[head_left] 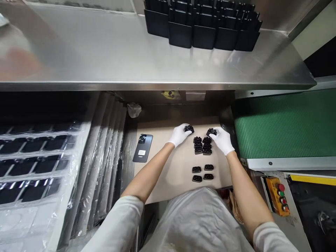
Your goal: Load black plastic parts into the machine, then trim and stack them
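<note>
In a white glove, my left hand point(180, 135) is closed on a small black plastic part point(189, 129) above the brown board. My right hand point(222, 140), gloved as well, grips a similar black part point(211, 132) a short way to the right. Between and just below the hands, several black parts stand in two close columns, a left column point(197, 145) and a right column point(207, 146). Nearer to me lie more single black parts point(196, 169) in two short rows. A dark phone point(141, 148) rests at the board's left side, its camera side up.
The brown board point(168, 175) covers the bench. On the left stand plastic-wrapped trays point(105, 157) with black panels. A steel shelf point(105, 59) overhangs the back, bearing stacked black panels point(204, 36). At right are a green conveyor belt point(286, 122) and an orange button box point(275, 196).
</note>
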`<state>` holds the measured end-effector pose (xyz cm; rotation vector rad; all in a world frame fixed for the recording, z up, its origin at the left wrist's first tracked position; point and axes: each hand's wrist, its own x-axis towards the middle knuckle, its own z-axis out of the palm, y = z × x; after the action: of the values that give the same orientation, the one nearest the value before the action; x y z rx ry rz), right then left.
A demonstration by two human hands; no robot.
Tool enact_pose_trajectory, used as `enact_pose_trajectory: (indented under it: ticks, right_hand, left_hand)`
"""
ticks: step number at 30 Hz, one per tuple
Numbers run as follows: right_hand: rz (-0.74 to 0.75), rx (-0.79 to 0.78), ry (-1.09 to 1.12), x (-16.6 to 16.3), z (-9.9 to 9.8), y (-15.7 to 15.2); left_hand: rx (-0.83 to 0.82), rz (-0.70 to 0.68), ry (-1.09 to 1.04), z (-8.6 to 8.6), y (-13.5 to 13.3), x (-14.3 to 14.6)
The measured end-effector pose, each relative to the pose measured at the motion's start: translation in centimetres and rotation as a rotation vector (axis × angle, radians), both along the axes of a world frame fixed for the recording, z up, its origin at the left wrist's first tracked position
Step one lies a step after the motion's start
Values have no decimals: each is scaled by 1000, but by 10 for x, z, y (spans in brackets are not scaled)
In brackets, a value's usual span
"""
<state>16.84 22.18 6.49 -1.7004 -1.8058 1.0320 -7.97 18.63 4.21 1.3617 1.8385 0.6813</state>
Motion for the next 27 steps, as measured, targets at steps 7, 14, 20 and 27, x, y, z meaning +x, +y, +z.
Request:
enact_pose_trajectory:
  ticks: [7,14,20,27]
  right_hand:
    - [24,-211,5,-8,-54,43]
    - [58,-267,48,-11,-73,27]
    - [-62,-120,61,26,-55,-41]
    - [-127,-37,83,91,-65,-216]
  left_hand:
    - [-71,-272,-22,-40,37,22]
    - [-110,-327,-178,-49,19,21]
    - [-57,-125,-244,-38,-7,21]
    - [-31,277,-132,23,-127,30]
